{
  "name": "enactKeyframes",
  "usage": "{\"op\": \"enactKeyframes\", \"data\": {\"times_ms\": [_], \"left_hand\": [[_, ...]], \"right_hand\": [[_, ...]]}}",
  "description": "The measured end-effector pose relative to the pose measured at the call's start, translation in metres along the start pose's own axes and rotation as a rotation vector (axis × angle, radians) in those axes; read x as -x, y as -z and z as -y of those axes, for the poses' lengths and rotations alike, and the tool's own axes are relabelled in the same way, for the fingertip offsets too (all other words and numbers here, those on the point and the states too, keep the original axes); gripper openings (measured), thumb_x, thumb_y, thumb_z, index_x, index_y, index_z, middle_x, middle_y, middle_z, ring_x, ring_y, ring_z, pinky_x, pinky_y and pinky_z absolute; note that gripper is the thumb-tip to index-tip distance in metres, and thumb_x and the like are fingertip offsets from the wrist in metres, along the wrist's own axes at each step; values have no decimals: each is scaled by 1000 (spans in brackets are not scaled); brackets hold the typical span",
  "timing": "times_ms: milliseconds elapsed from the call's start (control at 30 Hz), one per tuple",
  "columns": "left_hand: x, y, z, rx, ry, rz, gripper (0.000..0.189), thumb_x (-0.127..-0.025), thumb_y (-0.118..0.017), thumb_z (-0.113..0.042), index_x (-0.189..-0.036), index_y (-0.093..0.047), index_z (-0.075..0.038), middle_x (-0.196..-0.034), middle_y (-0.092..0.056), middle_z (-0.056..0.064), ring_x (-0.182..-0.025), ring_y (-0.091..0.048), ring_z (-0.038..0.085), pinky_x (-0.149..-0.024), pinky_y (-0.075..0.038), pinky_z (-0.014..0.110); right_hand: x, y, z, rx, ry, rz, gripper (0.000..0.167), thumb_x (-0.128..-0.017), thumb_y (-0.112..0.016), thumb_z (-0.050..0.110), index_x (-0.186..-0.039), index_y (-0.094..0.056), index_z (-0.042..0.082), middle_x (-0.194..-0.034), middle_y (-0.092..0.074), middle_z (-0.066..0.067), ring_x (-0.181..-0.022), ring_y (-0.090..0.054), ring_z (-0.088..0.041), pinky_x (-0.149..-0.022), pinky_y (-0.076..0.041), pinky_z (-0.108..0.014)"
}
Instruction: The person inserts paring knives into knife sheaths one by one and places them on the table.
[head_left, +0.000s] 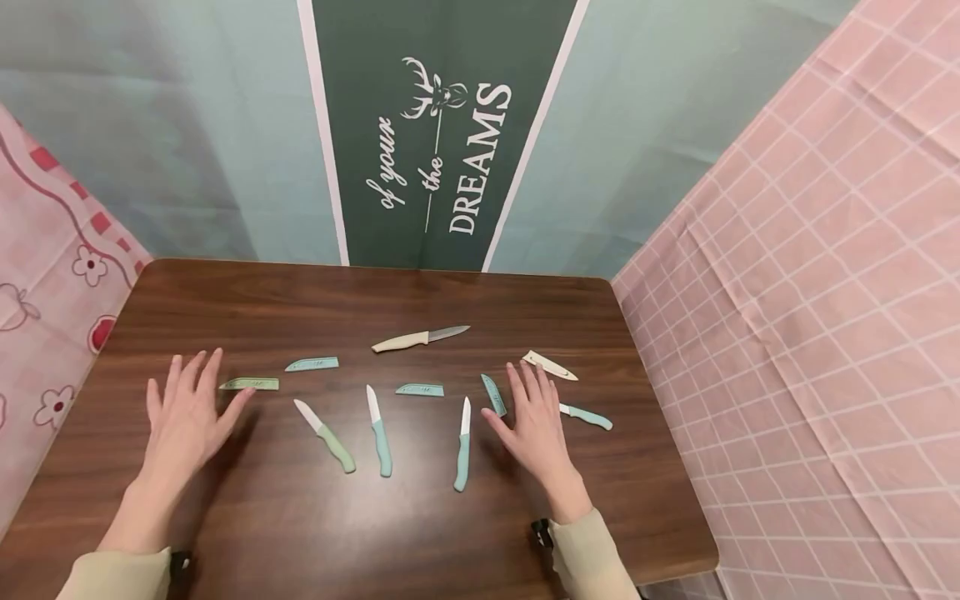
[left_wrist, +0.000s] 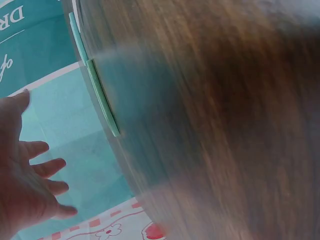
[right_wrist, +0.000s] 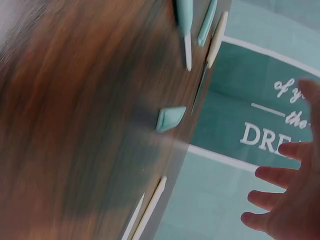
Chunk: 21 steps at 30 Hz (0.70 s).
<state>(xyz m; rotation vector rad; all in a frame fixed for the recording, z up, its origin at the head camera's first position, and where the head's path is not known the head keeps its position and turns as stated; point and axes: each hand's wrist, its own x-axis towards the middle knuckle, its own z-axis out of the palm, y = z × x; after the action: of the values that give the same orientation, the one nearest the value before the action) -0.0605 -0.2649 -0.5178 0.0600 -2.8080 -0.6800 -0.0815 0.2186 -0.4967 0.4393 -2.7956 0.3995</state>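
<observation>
Both hands hover over the table with fingers spread, holding nothing. My left hand (head_left: 183, 417) is nearest the green sheath (head_left: 258, 384), with a blue sheath (head_left: 312, 364) just beyond. My right hand (head_left: 534, 421) hangs beside a blue sheath (head_left: 492, 394), partly in front of a blue-handled knife (head_left: 590, 416). A cream sheath (head_left: 551, 366) lies behind its fingertips. Between the hands lie a green-handled knife (head_left: 335, 448), a blue-handled knife (head_left: 382, 446), another blue-handled knife (head_left: 462, 458) and a blue sheath (head_left: 422, 390). Farther back is a cream-handled knife (head_left: 401, 342), its blade bare and grey.
The brown wooden table (head_left: 420, 542) has rounded corners. A teal curtain with a dark printed panel (head_left: 442, 150) hangs behind it. Pink grid cloth (head_left: 825, 292) hangs on the right, and flowered pink cloth (head_left: 52, 333) on the left.
</observation>
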Motion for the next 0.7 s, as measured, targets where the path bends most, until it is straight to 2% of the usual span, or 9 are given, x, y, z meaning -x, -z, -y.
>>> {"op": "enactKeyframes", "data": {"times_ms": [133, 233, 367, 467, 700], "left_hand": [[0, -2, -3, 26, -87, -82, 67, -89, -73, -25, -144, -46, 1, -137, -50, 34, -133, -41, 53, -109, -28, 71], [-2, -5, -15, 49, -136, -94, 60, -84, -76, -15, -137, -53, 2, -130, -57, 31, -121, -51, 52, -98, -40, 67], [-7, -14, -45, 79, -166, -34, 51, -87, -74, -14, -134, -58, -4, -127, -62, 26, -115, -57, 48, -88, -47, 65], [-12, -25, -69, 100, -215, 2, 45, -88, -73, -15, -131, -61, -6, -123, -65, 22, -114, -61, 44, -84, -51, 62], [-19, -56, -121, 148, -357, 124, 37, -88, -75, -13, -123, -67, -4, -118, -70, 16, -113, -65, 36, -93, -54, 51]], "right_hand": [[-6, -6, 12, 2, 64, 2, 69, -88, -75, 38, -144, -51, 7, -141, -56, -19, -138, -46, -42, -111, -37, -61], [-12, -11, 22, -6, 117, 15, 62, -88, -76, 31, -140, -54, 6, -135, -61, -16, -131, -53, -38, -110, -42, -55], [-22, -18, 36, -1, 179, 41, 56, -88, -77, 28, -136, -58, 6, -127, -67, -12, -121, -60, -32, -104, -48, -48], [-29, -22, 46, 4, 191, 81, 53, -89, -76, 29, -135, -60, 7, -122, -69, -10, -116, -63, -31, -99, -50, -47], [-43, -39, 57, -31, 176, 164, 45, -88, -77, 22, -127, -64, 3, -116, -70, -12, -109, -64, -30, -98, -51, -44]]}}
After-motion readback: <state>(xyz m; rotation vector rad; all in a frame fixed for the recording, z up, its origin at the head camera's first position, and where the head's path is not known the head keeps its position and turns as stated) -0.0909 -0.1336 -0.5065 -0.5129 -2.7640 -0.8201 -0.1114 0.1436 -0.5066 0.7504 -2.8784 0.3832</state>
